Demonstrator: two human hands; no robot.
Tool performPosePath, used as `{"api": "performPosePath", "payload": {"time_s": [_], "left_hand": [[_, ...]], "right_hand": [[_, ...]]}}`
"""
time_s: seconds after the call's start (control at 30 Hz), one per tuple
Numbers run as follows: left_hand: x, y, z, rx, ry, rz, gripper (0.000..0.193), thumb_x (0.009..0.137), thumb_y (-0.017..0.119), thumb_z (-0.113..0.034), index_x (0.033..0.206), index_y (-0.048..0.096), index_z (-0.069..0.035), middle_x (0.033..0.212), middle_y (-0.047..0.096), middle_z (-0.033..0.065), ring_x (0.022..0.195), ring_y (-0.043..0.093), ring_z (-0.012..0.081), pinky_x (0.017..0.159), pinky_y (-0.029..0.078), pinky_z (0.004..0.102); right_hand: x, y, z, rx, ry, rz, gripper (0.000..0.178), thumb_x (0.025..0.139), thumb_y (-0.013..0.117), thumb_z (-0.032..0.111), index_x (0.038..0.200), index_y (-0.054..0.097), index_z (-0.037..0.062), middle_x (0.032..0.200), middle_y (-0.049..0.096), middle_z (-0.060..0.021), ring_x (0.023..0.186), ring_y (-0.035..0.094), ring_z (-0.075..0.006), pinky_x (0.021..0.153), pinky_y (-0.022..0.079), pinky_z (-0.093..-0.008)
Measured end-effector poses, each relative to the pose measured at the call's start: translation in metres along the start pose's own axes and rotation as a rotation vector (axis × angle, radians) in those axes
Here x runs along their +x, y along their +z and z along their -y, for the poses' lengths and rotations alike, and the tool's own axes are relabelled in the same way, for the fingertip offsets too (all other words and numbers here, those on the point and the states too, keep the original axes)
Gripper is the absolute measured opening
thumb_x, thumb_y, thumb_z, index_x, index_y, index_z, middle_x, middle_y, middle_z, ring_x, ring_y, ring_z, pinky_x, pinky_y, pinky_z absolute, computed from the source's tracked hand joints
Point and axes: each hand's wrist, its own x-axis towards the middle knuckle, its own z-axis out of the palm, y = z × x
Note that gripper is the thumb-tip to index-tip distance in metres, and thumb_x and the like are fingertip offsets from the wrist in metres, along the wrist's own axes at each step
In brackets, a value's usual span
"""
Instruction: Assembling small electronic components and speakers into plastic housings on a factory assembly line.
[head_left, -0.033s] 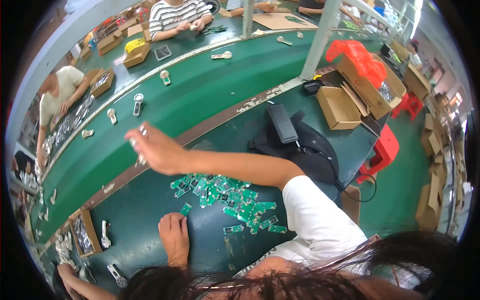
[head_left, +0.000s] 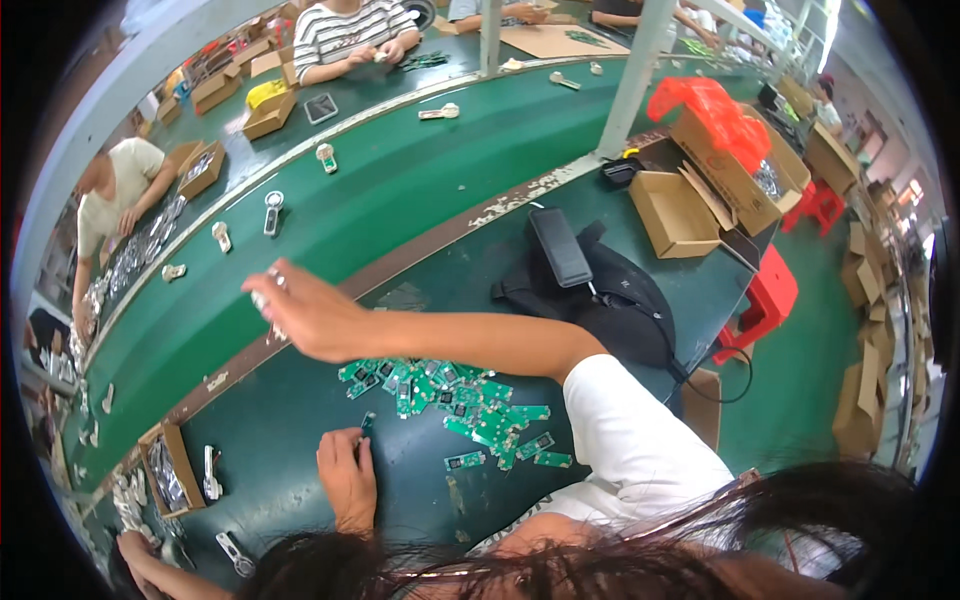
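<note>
My left hand point(head_left: 347, 482) rests low over the dark green table, its thumb and finger pinching a small green circuit board point(head_left: 368, 424) tilted up on edge. Right of it lies a loose pile of green circuit boards point(head_left: 480, 412), several with dark square parts. My right arm reaches across above the pile. At its end my right hand point(head_left: 312, 312) is closed over the near edge of the green conveyor belt, gripping a small whitish piece point(head_left: 262, 302); the fingers hide most of it. Past that hand, a white handheld part with a round head point(head_left: 273, 213) lies on the belt.
Several similar white parts lie along the belt point(head_left: 380, 180). On the table are a black bag point(head_left: 625, 305), a dark oblong device point(head_left: 560, 247) and an open cardboard box point(head_left: 675, 215). A box of silvery packets point(head_left: 170, 470) sits left, near a co-worker's hand point(head_left: 135, 548). A metal post point(head_left: 635, 80) rises at the belt.
My right hand has shifted slightly left and down. The circuit board in my left hand has turned from lying flat to standing more on edge.
</note>
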Motion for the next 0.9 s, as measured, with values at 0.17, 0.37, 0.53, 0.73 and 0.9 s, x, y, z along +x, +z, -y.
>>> {"api": "performPosePath", "payload": {"time_s": [0.17,0.37,0.53,0.73,0.9], "left_hand": [[0.004,0.005,0.003,-0.508,-0.401,-0.147,0.039,0.084,0.054,0.003,0.122,0.049,0.000,0.083,0.045,0.0039,0.070,0.046,0.0130,0.066,0.043,0.0275],[-0.004,-0.002,0.036,-0.698,-0.459,-0.285,0.021,0.089,0.046,0.001,0.107,0.057,0.001,0.088,0.042,0.0038,0.067,0.048,0.0089,0.059,0.040,0.0214],[0.008,-0.012,0.006,-0.249,-0.495,-0.344,0.014,0.081,0.064,-0.006,0.094,0.064,0.000,0.084,0.044,0.0042,0.073,0.047,0.0136,0.060,0.037,0.0283],[0.007,-0.017,-0.005,-0.109,-0.406,-0.360,0.023,0.074,0.074,-0.006,0.095,0.065,-0.003,0.083,0.044,0.0077,0.075,0.047,0.0232,0.067,0.040,0.0345],[0.008,-0.015,-0.007,-0.056,-0.273,-0.360,0.014,0.078,0.070,-0.002,0.089,0.062,-0.002,0.083,0.045,0.0069,0.075,0.048,0.0210,0.069,0.041,0.0324]], "right_hand": [[-0.027,-0.001,0.004,0.322,0.116,0.174,0.026,0.098,0.040,0.011,0.123,0.036,0.0060,0.108,0.040,-0.0171,0.084,0.055,-0.0276,0.071,0.047,-0.0404],[-0.057,0.009,0.017,0.662,0.209,0.397,0.043,0.090,0.041,-0.005,0.130,0.029,0.0078,0.111,0.037,-0.0158,0.086,0.056,-0.0235,0.078,0.048,-0.0363],[-0.071,0.025,0.028,0.569,0.156,0.394,0.045,0.090,0.043,-0.005,0.132,0.031,0.0094,0.110,0.038,-0.0143,0.087,0.055,-0.0267,0.077,0.047,-0.0378],[-0.080,0.032,0.031,0.479,0.160,0.264,0.047,0.092,0.044,-0.003,0.135,0.031,0.0116,0.118,0.033,-0.0170,0.092,0.054,-0.0290,0.079,0.048,-0.0371],[-0.083,0.032,0.028,0.508,0.172,0.360,0.037,0.088,0.050,-0.002,0.123,0.053,0.0115,0.112,0.038,-0.0154,0.098,0.050,-0.0295,0.085,0.044,-0.0380]]}}
